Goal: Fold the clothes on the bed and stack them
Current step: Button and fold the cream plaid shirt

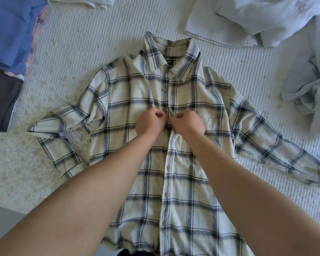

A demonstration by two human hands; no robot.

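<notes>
Curled fingers of the left hand [150,122] and right hand [187,123] pinch the button placket at mid-chest of a cream-and-navy plaid flannel shirt [129,100]; the shirt lies face-up, sleeves spread, on the ribbed white bed [78,45]. Folded blue and grey garments [7,34] sit at left; crumpled pale blue clothes [307,84] and a white towel [211,28] at right.

The shirt [129,111] is soft, matt plaid flannel — faintly brushed — with small glossy buttons [168,167] (plastic, by their look). The bedcover [78,43] is ribbed, matt woven cloth; at ten o'clock, smooth blue fabric [9,30].
</notes>
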